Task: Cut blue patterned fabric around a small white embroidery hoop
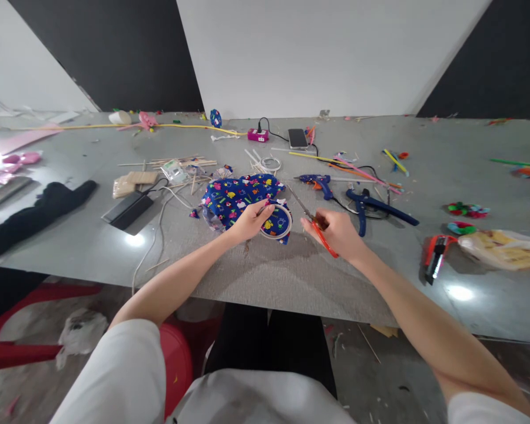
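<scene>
My left hand [251, 222] is closed on a white ring [290, 222] laid against blue patterned fabric [229, 197], thumb on top. The print shows small colourful figures, and some cloth reaches past the ring's lower right edge. In my right hand [341, 232] is a pair of scissors [323, 237] with orange handles, its blades pointing up and left, just right of the ring and apart from it. Past the cloth lies another white ring [271, 164]. A blue glue gun [315, 182] rests beyond the scissors.
Dark blue pliers-like tool [375, 206] and an orange box cutter [436, 259] lie to the right. On the left are a black box with a cable [130, 212], wooden sticks [176, 160] and a black cloth [39, 212]. A phone [297, 139] and a magenta power block [258, 135] sit at the back.
</scene>
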A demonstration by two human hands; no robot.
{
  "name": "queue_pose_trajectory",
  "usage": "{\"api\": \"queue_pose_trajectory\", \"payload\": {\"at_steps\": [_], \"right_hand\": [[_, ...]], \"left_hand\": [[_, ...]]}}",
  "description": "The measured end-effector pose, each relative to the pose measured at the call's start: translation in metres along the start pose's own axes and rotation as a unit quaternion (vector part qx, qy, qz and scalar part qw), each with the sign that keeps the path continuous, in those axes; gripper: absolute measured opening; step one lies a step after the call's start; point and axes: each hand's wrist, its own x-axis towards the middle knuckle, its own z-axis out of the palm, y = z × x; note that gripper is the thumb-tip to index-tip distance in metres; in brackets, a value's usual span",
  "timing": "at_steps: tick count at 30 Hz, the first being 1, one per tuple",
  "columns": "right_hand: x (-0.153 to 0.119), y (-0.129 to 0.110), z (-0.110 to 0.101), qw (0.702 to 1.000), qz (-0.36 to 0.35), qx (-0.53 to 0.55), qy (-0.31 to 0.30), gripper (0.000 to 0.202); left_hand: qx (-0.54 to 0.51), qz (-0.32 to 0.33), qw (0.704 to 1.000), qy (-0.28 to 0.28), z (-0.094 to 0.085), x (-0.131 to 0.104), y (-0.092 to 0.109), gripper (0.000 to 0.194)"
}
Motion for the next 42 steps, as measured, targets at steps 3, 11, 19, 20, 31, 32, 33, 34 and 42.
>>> {"api": "queue_pose_trajectory", "payload": {"at_steps": [3, 11, 19, 20, 31, 32, 33, 34, 42], "right_hand": [[0.003, 0.003, -0.004, 1.0, 0.005, -0.013, -0.014, 0.054], [0.007, 0.011, -0.012, 0.998, -0.029, -0.014, -0.056, 0.05], [0.019, 0.025, -0.016, 1.0, 0.025, -0.002, 0.009, 0.065], [0.021, 0.028, -0.017, 1.0, 0.024, 0.003, 0.006, 0.065], [0.018, 0.041, -0.019, 0.994, -0.077, -0.058, -0.045, 0.055], [0.017, 0.039, -0.019, 0.993, -0.09, -0.058, -0.053, 0.056], [0.017, 0.038, -0.02, 0.992, -0.099, -0.055, -0.059, 0.056], [0.017, 0.036, -0.02, 0.991, -0.106, -0.053, -0.064, 0.056], [0.017, 0.032, -0.019, 0.986, -0.121, -0.071, -0.091, 0.056]], "left_hand": [[-0.005, -0.007, 1.0, 0.0, 0.0, 0.0, -0.001, 0.061], [-0.014, -0.002, 0.999, 0.052, -0.008, 0.004, 0.0, 0.063], [0.005, 0.025, 0.996, 0.085, -0.008, 0.002, 0.002, 0.061], [0.006, 0.023, 0.996, 0.089, -0.008, 0.002, 0.001, 0.061], [-0.007, 0.0, 0.998, 0.056, -0.004, -0.002, 0.002, 0.054], [-0.008, -0.006, 0.998, 0.061, -0.004, -0.002, 0.002, 0.054], [-0.008, -0.013, 0.998, 0.068, -0.004, -0.002, 0.001, 0.055], [-0.009, -0.021, 0.997, 0.075, -0.004, -0.002, 0.0, 0.055], [-0.007, -0.012, 0.996, 0.086, -0.005, -0.003, -0.003, 0.054]]}}
